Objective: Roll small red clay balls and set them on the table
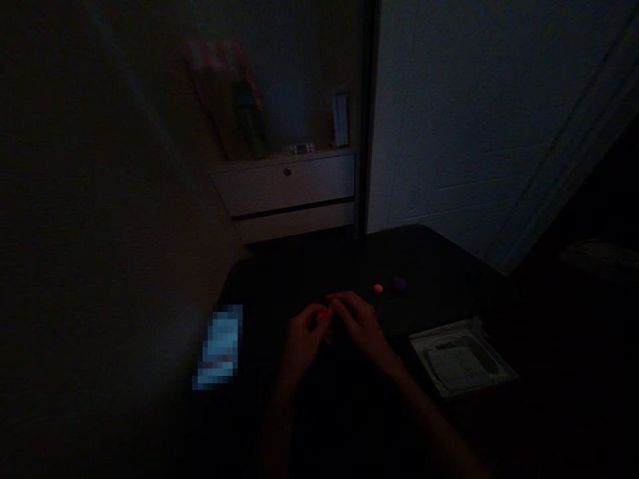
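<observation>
Left hand, right hand, pinching small, glowing-red piece.

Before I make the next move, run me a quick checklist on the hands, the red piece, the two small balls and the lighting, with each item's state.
1. Left hand has the red piece: ok, its fingers are around it.
2. Right hand meets the red piece: ok, its fingertips close in beside the left's.
3. Pink ball apart from the hands: ok, it sits on the table beyond the right hand.
4. Purple ball separate from the pink ball: ok, a gap shows.
5. Red piece's full shape: cannot tell, fingers and darkness hide it.
6. Lighting: not ok, the scene is very dark.
</observation>
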`<state>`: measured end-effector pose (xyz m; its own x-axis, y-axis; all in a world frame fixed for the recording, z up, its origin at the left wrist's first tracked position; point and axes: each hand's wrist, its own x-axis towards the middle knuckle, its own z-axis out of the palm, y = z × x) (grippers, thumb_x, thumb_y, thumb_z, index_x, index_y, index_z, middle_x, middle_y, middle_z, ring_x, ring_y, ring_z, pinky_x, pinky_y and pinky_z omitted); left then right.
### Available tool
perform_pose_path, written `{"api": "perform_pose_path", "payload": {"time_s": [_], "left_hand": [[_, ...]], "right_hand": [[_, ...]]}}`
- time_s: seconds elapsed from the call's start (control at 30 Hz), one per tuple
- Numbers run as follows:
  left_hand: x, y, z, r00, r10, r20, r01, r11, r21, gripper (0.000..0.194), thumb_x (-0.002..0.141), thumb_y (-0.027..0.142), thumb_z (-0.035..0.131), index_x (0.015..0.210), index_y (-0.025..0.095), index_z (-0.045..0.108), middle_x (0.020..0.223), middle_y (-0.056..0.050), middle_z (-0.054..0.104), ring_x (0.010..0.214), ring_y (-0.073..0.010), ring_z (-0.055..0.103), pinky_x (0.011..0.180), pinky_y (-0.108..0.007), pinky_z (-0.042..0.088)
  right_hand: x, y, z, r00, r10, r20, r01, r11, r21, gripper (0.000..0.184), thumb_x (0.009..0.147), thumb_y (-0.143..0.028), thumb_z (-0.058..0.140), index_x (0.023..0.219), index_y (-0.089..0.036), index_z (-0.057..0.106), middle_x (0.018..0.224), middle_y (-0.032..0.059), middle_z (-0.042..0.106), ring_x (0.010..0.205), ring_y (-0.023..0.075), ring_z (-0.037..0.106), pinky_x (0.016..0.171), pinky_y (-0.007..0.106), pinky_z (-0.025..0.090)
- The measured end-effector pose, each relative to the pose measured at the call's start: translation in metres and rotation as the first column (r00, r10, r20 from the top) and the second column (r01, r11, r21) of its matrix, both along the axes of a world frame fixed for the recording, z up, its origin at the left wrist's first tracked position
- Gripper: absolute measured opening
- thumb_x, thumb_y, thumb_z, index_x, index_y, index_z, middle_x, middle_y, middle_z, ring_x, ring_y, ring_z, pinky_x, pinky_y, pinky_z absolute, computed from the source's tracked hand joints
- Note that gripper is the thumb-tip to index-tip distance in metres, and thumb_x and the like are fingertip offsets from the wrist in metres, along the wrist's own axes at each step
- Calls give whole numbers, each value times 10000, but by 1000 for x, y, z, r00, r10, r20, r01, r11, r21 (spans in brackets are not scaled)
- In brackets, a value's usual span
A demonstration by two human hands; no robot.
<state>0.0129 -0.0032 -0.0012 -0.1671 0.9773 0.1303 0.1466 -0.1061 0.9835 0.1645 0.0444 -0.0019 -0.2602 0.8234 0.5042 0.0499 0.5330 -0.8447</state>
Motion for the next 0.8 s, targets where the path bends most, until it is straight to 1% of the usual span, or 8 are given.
{"api": "perform_pose_path", "payload": {"time_s": [0.17, 0.3, 0.4, 0.5, 0.57, 0.6, 0.7, 0.8], "left_hand": [[0, -1, 1, 1000, 17, -10, -17, 1000, 9, 180, 860, 364, 664, 822, 193, 708, 670, 15, 653, 555, -134, 626, 499, -220, 489], [0, 0, -2, 998, 45, -32, -45, 999, 22, 214, 890, 402, 660, 848, 194, 692, 712, 6, 678, 553, -130, 615, 508, -226, 469], [-2, 2, -5, 996, 81, -44, -78, 995, 55, 243, 914, 433, 661, 929, 196, 711, 781, -16, 724, 598, -135, 619, 568, -240, 474], [-5, 3, -6, 992, 107, -59, -102, 991, 87, 255, 941, 442, 648, 1000, 207, 729, 975, -61, 778, 737, -160, 659, 668, -261, 493], [-6, 3, -6, 992, 116, -56, -110, 989, 96, 258, 956, 446, 635, 1027, 213, 721, 1095, -80, 779, 786, -169, 671, 701, -273, 500], [-6, 3, -6, 992, 118, -53, -112, 989, 102, 259, 962, 448, 628, 1035, 215, 713, 1111, -83, 778, 778, -167, 669, 702, -276, 500], [-5, 3, -4, 992, 116, -40, -111, 987, 117, 272, 990, 460, 585, 1059, 212, 674, 1095, -85, 774, 721, -150, 662, 686, -275, 504], [-2, 2, -2, 992, 123, 14, -124, 987, 98, 327, 1006, 514, 536, 1063, 202, 614, 1100, -99, 754, 688, -141, 679, 625, -261, 509]], "right_hand": [[0, 1, -2, 999, -39, -25, 39, 999, -3, 224, 1035, -314, 557, 1103, -243, 758, 1065, 62, 760, 1003, 225, 700, 924, 351, 533], [-1, 2, -4, 994, -98, -57, 97, 995, -23, 245, 1046, -342, 525, 1120, -250, 740, 1070, 64, 747, 1001, 229, 688, 921, 356, 528], [-1, 3, -4, 986, -145, -82, 143, 989, -34, 259, 1051, -329, 496, 1143, -243, 723, 1081, 72, 730, 1002, 230, 676, 930, 365, 521], [-2, 2, -3, 980, -178, -90, 173, 983, -64, 261, 1049, -315, 484, 1158, -234, 708, 1073, 75, 722, 1013, 232, 669, 941, 372, 513], [-1, 2, -3, 981, -173, -83, 166, 983, -84, 257, 1046, -314, 487, 1165, -233, 700, 1082, 73, 725, 1025, 232, 669, 948, 372, 510], [-1, 1, -3, 984, -162, -78, 155, 984, -91, 254, 1045, -313, 489, 1167, -233, 697, 1089, 71, 728, 1028, 232, 671, 949, 370, 510], [-2, 1, -2, 992, -108, -58, 102, 990, -98, 246, 1044, -313, 496, 1165, -233, 695, 1087, 62, 738, 1018, 226, 683, 936, 360, 514], [-2, 1, -1, 997, -70, -30, 67, 994, -85, 222, 1036, -315, 528, 1139, -231, 706, 1081, 60, 749, 1013, 226, 695, 925, 355, 520]]}}
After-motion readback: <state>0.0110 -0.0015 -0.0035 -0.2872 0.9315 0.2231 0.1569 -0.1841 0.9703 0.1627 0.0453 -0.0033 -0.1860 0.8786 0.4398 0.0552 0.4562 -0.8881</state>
